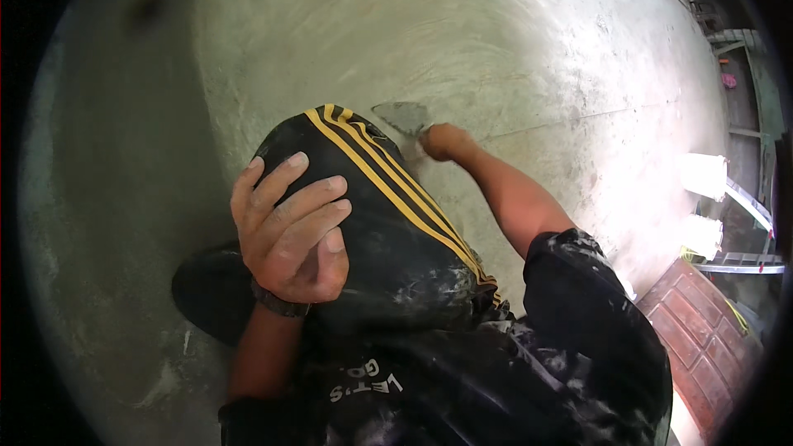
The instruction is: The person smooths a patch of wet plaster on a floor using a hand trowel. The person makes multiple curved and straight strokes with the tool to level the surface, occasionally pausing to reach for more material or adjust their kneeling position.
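We see a grey floor point(512, 25) taking up most of the view, with curved sweeping marks on its paler part and a darker stretch point(124, 165) along the left; we cannot tell whether that is damp or shade. Over it the person crouches in a dark shirt point(429, 388) with pale smears and dark trousers point(380, 223) with 3 yellow stripes. The bent knee points forward, probably to bring the body low and steady.

At the right rim we find a reddish-brown panelled sheet point(698, 339), perhaps a door, and just above it a silver rail point(739, 264). The 2 white buckets point(705, 177) near the rail are our only clear containers; glare washes them out, and we cannot tell what is in them. They stand well apart from the hands, perhaps to leave room for the arm.

The left hand point(289, 227) is half open, fingers loosely curled and dusty, with nothing visible in it. It is in front of the trousers, perhaps for balance, though we cannot tell if it touches them.

The trowel point(401, 116) is just beyond the knee, its grey blade low over the floor. The right hand point(447, 142) is closed around its handle, arm stretched forward, likely to keep the blade flat. Smallest is a dark wristband point(279, 303) on the left wrist.
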A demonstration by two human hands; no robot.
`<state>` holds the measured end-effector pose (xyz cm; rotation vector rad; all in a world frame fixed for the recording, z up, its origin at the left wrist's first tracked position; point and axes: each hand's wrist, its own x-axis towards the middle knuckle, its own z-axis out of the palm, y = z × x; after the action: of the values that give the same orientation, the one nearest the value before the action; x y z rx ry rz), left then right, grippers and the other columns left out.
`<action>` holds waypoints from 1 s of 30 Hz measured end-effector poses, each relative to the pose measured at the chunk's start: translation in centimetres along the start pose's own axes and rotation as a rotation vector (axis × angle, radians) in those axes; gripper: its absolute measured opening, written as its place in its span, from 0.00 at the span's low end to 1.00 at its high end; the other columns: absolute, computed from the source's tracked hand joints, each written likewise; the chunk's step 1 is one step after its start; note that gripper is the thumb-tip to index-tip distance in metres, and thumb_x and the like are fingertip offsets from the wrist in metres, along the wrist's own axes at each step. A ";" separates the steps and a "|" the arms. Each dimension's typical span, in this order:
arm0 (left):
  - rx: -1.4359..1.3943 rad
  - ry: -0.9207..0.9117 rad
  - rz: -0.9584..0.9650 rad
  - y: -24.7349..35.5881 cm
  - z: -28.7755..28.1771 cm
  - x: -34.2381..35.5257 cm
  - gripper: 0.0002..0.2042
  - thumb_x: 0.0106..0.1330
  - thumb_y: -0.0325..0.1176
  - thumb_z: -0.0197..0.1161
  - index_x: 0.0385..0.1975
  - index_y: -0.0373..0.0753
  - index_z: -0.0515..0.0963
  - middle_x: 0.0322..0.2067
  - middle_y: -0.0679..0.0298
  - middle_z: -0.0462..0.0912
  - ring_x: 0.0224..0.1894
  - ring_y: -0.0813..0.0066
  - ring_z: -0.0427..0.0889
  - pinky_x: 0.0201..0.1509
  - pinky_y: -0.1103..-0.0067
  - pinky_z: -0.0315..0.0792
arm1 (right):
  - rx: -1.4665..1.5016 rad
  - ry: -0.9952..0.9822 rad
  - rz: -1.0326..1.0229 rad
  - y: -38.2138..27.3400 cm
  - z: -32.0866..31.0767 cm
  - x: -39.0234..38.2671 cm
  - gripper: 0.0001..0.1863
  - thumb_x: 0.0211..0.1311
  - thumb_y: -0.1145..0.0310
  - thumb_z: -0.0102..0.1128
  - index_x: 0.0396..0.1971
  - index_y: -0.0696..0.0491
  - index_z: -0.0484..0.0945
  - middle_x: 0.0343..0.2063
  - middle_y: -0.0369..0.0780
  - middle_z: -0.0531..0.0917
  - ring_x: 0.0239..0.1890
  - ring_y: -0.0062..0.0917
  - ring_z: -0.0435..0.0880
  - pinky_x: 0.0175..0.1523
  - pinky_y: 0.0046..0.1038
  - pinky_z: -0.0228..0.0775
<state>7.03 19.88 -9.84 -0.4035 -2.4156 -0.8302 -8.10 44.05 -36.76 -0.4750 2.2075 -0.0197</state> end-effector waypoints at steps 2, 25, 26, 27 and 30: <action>0.005 -0.001 0.020 -0.1 -0.1 0.1 0.11 0.51 0.26 0.54 0.32 0.44 0.81 0.38 0.65 0.87 0.53 0.56 0.80 0.68 0.57 0.58 | 0.089 0.141 0.071 3.7 -1.2 0.6 0.18 0.68 0.67 0.40 0.38 0.63 0.80 0.34 0.54 0.84 0.35 0.44 0.86 0.35 0.42 0.81; 0.010 -0.016 0.010 0.1 0.5 0.5 0.09 0.54 0.29 0.55 0.32 0.44 0.81 0.38 0.65 0.87 0.53 0.56 0.80 0.67 0.57 0.59 | 0.086 0.156 -0.020 3.4 2.0 2.1 0.27 0.71 0.53 0.41 0.42 0.64 0.79 0.46 0.57 0.81 0.43 0.49 0.84 0.44 0.44 0.79; 0.038 -0.040 0.010 -0.1 0.1 0.0 0.09 0.61 0.32 0.53 0.34 0.43 0.81 0.39 0.63 0.87 0.55 0.55 0.79 0.67 0.54 0.58 | 0.279 0.088 0.135 2.5 -1.1 0.6 0.27 0.71 0.53 0.41 0.45 0.64 0.79 0.44 0.56 0.82 0.40 0.46 0.86 0.38 0.43 0.81; 0.042 -0.064 0.019 -0.1 0.1 -0.2 0.11 0.69 0.36 0.51 0.35 0.42 0.80 0.40 0.61 0.86 0.56 0.54 0.78 0.67 0.51 0.58 | 0.242 0.080 0.087 4.5 -2.1 0.7 0.28 0.72 0.53 0.40 0.43 0.66 0.78 0.41 0.55 0.83 0.35 0.43 0.87 0.32 0.41 0.83; 0.044 -0.019 -0.014 -0.2 0.0 -1.1 0.10 0.67 0.35 0.51 0.35 0.42 0.80 0.40 0.61 0.86 0.57 0.54 0.77 0.68 0.51 0.58 | 0.523 0.104 0.381 6.8 -0.8 1.6 0.16 0.65 0.67 0.49 0.41 0.59 0.83 0.46 0.50 0.83 0.43 0.45 0.85 0.46 0.39 0.78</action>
<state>7.85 19.61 -10.56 -0.3799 -2.4523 -0.7815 -11.82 49.73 -38.69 0.2404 2.2470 -0.4135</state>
